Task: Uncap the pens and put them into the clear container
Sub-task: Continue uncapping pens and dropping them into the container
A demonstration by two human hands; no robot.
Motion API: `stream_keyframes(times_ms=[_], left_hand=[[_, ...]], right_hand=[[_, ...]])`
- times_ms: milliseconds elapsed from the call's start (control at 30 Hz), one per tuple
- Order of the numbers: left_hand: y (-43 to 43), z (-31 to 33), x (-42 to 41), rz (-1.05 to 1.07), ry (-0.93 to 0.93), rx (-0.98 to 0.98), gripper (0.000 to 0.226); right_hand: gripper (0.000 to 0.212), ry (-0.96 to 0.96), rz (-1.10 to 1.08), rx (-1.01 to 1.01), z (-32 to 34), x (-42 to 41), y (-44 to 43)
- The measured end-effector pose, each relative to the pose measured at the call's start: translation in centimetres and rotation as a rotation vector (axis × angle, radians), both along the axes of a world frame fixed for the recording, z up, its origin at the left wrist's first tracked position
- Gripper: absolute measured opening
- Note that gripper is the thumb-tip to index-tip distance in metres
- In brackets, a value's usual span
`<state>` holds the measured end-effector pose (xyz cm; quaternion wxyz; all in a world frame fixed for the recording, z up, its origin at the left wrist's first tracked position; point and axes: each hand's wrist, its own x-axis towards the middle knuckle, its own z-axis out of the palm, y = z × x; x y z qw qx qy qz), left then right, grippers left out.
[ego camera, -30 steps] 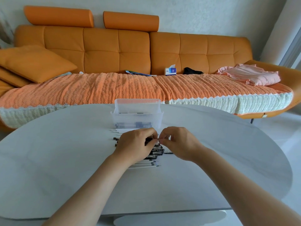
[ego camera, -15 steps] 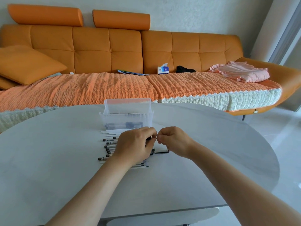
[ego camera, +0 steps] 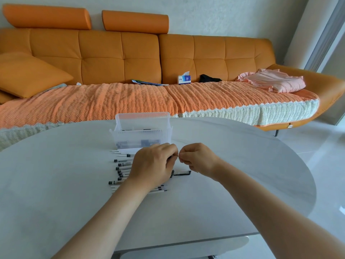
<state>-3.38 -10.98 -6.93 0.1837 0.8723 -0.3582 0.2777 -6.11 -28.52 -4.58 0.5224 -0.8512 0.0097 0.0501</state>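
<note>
Few pens lay in the clear container at twelve o'clock; most waited in a pile toward nine. The left hand and right hand pinched one pen between them.

I count one clear container on one white table. Pile of pens: ten or more ends show; the rest lie under a hand, so I record no total. One black piece, pen or cap, lies apart. Two hands, left hand and right hand, pinch one pen. On one orange sofa: two bolsters, one tissue box, one pink garment.
</note>
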Motion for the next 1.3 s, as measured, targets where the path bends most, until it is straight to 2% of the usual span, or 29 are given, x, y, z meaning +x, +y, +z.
stream_keyframes(times_ms=[67, 100, 200, 233, 400, 600, 867, 1000, 1133, 1300], left_hand=[[-0.2, -0.1, -0.1, 0.033, 0.048, -0.028, 0.009], [-0.3, -0.1, -0.1, 0.060, 0.109, -0.046, 0.008], [-0.4, -0.3, 0.2, 0.131, 0.311, -0.065, 0.007], [-0.3, -0.3, 0.4, 0.148, 0.352, -0.073, 0.008], [1.1, -0.1, 1.2, 0.177, 0.302, -0.086, 0.006], [1.6, -0.6, 1.2, 0.142, 0.329, -0.021, 0.006], [2.0, -0.7, 1.3, 0.126, 0.310, 0.012, 0.011], [2.3, -0.6, 1.2, 0.120, 0.310, 0.006, 0.013], [2.7, -0.3, 1.1, 0.110, 0.306, 0.023, 0.018], [3.3, -0.1, 1.1, 0.095, 0.331, 0.026, 0.022]], right_hand=[[0.032, 0.026, 0.004, 0.020, 0.2, 0.0, 0.0], [0.030, -0.002, 0.006, -0.056, 0.4, -0.1, 0.0], [0.026, -0.163, 0.036, -0.495, 0.5, -0.2, -0.4], [0.025, -0.205, 0.041, -0.582, 0.5, -0.3, -0.5], [0.013, -0.215, 0.004, -0.738, 0.1, 0.0, -1.8], [0.004, -0.108, 0.003, -0.666, -1.2, 0.7, -2.4], [0.010, -0.028, 0.028, -0.576, -0.7, 1.2, -3.1], [0.011, -0.041, -0.106, -0.696, -0.9, 1.9, -2.8], [0.021, -0.034, -0.146, -0.767, -1.0, 2.2, -1.6], [0.008, -0.040, -0.133, -0.784, -1.0, 2.6, -0.3]])
